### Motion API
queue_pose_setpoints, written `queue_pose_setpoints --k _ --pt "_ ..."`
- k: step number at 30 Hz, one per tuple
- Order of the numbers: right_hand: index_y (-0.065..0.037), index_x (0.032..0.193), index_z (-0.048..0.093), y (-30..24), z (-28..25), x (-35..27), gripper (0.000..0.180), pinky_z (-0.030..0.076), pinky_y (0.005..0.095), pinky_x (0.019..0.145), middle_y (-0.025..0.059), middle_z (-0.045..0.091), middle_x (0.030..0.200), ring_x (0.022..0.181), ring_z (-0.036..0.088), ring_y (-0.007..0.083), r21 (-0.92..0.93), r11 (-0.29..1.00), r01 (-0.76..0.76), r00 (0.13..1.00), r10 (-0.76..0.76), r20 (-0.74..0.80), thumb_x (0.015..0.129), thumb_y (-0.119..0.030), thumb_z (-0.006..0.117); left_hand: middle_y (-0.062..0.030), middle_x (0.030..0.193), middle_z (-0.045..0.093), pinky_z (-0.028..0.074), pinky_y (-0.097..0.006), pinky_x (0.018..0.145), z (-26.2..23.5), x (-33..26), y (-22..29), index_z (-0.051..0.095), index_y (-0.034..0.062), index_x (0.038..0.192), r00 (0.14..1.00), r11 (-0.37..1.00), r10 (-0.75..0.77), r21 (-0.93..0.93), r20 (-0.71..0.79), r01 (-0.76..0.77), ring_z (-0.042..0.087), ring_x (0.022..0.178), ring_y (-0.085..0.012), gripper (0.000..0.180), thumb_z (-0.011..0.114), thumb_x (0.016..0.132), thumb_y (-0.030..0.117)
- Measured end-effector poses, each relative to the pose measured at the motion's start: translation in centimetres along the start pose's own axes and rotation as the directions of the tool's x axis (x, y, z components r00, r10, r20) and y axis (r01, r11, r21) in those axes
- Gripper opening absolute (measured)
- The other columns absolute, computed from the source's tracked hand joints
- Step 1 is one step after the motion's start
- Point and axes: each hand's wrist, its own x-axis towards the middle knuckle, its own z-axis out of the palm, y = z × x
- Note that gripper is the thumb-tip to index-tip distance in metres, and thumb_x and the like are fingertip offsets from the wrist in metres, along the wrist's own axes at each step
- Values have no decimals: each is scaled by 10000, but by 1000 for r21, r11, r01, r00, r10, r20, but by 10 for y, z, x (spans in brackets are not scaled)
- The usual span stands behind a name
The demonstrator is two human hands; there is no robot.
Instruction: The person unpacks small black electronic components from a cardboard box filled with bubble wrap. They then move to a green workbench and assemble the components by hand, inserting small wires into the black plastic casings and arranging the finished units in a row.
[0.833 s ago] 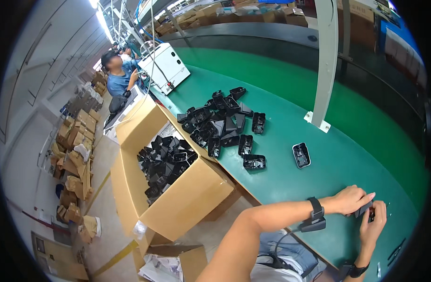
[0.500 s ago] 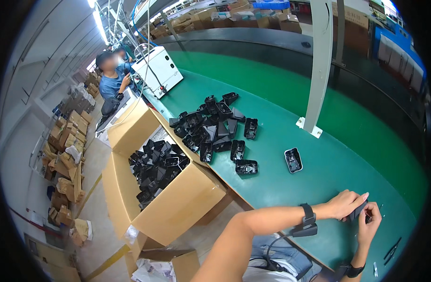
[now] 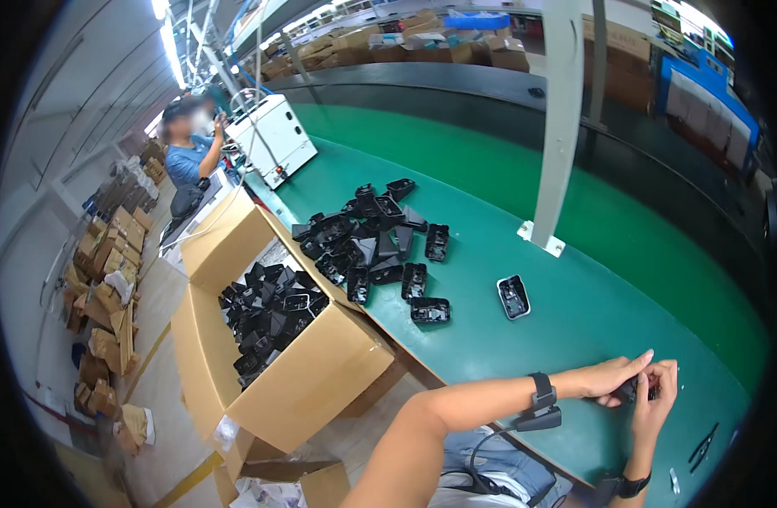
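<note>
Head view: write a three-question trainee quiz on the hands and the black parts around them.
1. True or false: both hands, the left hand and the right hand, meet on one small dark part above the green table.
2. Where do most of the loose black housings lie?
A. in a heap on the table
B. on the white machine
C. on the floor
3. Fill in: the open cardboard box beside the table holds more ____ parts.

Key: 1 true; 2 A; 3 black.
</note>
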Motion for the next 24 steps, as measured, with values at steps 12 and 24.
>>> queue_pose_setpoints --k 12,24 --pt "-31 1007 703 4 -9 12 242 514 293 677 85 579 999 783 610 179 167 984 69 997 -64 -38 775 -39 772 -58 1076 570 451 -279 675 -12 -6 8 488 34 1306 996 987 19 -159 84 -5 544 828 -138 625 445 966 557" --pt "-39 960 641 11 -12 8 273 410 254 523 27 576 800 589 484 100 146 986 -78 987 97 -132 755 -117 804 -129 1480 388 318 -398 1149 -24 2 17 445 -8 1429 973 973 228 -44 46 -226 387 1385 -275 792 764 707 -62"
